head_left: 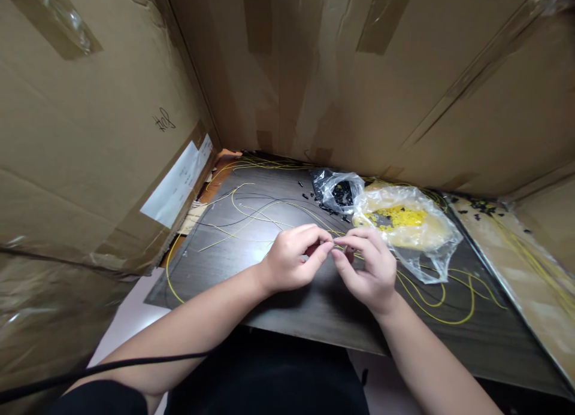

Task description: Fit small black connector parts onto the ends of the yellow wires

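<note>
Above the near middle of the dark board, my left hand (pixel 294 258) is closed, thumb and forefinger pinched. My right hand (pixel 371 268) meets it almost tip to tip, its thumb and fingers also pinched. Whatever lies between the fingertips is too small and too covered to make out. Thin yellow wires (pixel 453 323) pass behind and under both hands and curl out to the right. Just beyond my right hand lies a clear plastic bag (pixel 442 232) with small yellow pieces (pixel 408 216) inside. Beside it, an open clear bag (pixel 326 178) holds small black pieces (pixel 342 193).
More yellow wires (pixel 233 199) lie loose across the board (pixel 215 271). Several black pieces (pixel 305 196) are scattered near the bags. Cardboard walls (pixel 305 73) enclose the back and sides. More wires (pixel 530 259) rest on cardboard at right. A black cable (pixel 148 361) crosses my left forearm.
</note>
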`<state>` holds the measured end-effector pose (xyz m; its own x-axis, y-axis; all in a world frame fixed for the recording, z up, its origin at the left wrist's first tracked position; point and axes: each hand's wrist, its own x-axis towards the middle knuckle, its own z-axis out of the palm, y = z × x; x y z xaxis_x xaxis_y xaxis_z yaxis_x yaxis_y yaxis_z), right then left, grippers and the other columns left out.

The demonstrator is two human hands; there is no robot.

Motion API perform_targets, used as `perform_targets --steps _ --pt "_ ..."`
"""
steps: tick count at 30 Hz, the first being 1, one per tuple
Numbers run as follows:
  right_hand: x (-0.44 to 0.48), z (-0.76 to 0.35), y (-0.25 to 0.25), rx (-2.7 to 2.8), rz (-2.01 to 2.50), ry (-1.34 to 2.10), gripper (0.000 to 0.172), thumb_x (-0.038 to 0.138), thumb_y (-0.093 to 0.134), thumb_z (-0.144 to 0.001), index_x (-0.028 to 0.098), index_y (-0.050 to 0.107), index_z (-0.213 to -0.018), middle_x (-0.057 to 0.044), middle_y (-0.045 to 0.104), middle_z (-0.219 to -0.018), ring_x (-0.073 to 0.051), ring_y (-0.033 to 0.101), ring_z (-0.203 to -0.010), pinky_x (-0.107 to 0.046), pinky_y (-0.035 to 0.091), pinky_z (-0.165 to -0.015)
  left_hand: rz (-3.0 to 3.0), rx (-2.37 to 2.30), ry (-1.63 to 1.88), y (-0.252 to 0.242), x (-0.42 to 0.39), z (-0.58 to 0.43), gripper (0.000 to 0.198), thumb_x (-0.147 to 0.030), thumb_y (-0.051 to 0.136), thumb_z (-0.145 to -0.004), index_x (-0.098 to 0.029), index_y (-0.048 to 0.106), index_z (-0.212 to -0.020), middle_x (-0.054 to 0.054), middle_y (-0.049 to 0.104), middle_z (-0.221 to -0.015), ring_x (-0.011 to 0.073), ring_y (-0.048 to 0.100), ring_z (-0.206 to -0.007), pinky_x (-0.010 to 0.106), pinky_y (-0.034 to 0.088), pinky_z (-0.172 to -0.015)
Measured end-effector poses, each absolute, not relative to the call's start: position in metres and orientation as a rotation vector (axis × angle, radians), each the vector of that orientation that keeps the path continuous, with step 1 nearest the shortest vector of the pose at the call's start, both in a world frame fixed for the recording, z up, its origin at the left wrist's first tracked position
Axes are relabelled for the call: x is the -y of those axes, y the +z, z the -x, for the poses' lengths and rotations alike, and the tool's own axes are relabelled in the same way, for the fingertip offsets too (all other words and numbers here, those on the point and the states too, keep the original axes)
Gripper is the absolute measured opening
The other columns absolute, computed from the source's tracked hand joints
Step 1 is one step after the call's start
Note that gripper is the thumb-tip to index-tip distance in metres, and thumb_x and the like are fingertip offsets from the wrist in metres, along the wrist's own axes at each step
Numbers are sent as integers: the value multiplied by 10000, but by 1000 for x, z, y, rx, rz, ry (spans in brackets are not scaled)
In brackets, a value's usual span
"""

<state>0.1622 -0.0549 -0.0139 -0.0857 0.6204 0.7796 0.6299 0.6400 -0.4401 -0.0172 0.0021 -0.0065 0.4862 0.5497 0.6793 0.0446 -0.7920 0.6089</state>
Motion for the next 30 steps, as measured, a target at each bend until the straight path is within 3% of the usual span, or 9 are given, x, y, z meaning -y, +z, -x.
perform_targets --steps 4,9,15,30 --pt "54 -162 -16 1797 1042 -74 234 69 678 -858 196 672 -1055 -67 623 -924 -159 611 -724 -309 534 -629 -2251 -504 1292 -6 -5 18 44 -152 595 -925 -142 630 -899 0 581 -713 77 467 -591 209 392 -570" --pt "54 -163 -14 1761 1061 -44 201 86 666 -870 204 669 -1033 -67 624 -922 -159 600 -709 -312 527 -615 -2277 -537 1279 -4 -7 20 73 -168 569 -936 -146 623 -893 1 585 -714 82 470 -590 214 393 -572" --pt "53 -162 -10 1747 1070 17 152 104 643 -893 212 658 -999 -67 622 -892 -181 603 -756 -316 517 -614 -2303 -555 1257 -3 -9 22 71 -210 606 -913 -153 641 -889 -28 500 -638 87 429 -570 221 355 -548" --pt "54 -158 -6 1715 1079 82 103 112 634 -887 203 645 -935 -51 616 -833 -167 577 -693 -313 495 -596 -1950 -627 1165 -2 -8 21 118 -244 663 -885 -145 650 -822 -58 426 -592 58 381 -532 197 323 -526"
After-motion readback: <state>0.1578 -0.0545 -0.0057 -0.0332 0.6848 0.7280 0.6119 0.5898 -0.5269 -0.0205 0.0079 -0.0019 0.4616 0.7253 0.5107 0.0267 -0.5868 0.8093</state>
